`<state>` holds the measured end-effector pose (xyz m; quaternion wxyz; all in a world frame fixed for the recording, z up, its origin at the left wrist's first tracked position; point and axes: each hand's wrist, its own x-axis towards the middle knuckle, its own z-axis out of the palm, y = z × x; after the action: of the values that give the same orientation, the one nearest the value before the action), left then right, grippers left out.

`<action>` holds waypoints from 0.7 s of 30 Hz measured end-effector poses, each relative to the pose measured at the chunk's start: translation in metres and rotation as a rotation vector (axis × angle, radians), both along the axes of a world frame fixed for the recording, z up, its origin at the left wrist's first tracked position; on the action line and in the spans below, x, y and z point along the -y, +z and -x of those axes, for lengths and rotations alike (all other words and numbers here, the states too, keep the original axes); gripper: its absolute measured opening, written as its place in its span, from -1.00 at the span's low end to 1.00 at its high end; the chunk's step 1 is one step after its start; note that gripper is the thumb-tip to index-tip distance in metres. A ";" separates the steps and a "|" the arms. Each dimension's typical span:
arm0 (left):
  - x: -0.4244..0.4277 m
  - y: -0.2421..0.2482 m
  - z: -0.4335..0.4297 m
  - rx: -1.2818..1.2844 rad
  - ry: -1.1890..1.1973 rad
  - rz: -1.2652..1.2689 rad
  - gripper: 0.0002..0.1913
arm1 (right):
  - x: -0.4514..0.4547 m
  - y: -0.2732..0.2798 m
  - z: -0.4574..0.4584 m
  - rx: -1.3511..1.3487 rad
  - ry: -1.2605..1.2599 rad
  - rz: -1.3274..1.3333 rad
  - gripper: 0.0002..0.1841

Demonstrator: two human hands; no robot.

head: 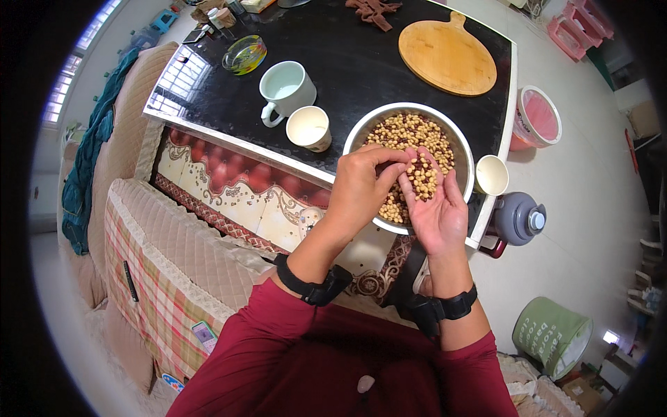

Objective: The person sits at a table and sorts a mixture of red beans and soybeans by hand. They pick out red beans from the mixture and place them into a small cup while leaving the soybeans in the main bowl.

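Note:
A wide metal bowl [465, 135] full of mixed pale and dark red beans [411, 129] stands at the near right corner of the black table. Over the bowl, my right hand [440, 213] is turned palm up and cupped, holding a small heap of the same beans [422, 178]. My left hand [365, 182] reaches in from the left, its thumb and forefinger pinched together beside the heap; whether a bean is between the fingertips cannot be made out. One paper cup [492, 175] stands right of the bowl, another paper cup [308, 129] left of it.
A pale green mug [287, 89], a glass ashtray [245, 55] and a round wooden board [447, 54] are on the black table [354, 78]. A grey thermos jug [517, 219] and a pink-lined bin [540, 115] stand beyond its right edge. A phone [204, 336] lies on the sofa.

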<state>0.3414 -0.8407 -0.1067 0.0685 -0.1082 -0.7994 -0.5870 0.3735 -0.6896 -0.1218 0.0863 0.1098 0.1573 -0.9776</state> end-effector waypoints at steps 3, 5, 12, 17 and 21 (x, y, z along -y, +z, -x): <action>0.005 0.002 0.004 -0.027 0.045 0.008 -0.86 | 0.001 0.001 0.000 0.020 -0.018 0.039 -0.38; 0.013 0.001 0.008 -0.069 0.088 0.036 -0.86 | 0.000 0.001 -0.001 0.012 -0.014 0.059 -0.37; 0.081 -0.010 0.040 -0.148 0.432 0.292 -0.84 | -0.001 -0.002 0.001 0.000 -0.019 0.026 -0.38; 0.096 -0.022 0.048 -0.123 0.432 0.409 -0.81 | -0.001 -0.002 0.001 -0.010 -0.015 0.027 -0.38; 0.095 -0.023 0.048 -0.129 0.427 0.414 -0.81 | -0.001 -0.001 0.001 -0.012 -0.016 0.021 -0.38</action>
<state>0.2934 -0.9356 -0.1301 0.2175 0.0134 -0.9008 -0.3756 0.3728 -0.6883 -0.1233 0.0785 0.1043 0.1467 -0.9805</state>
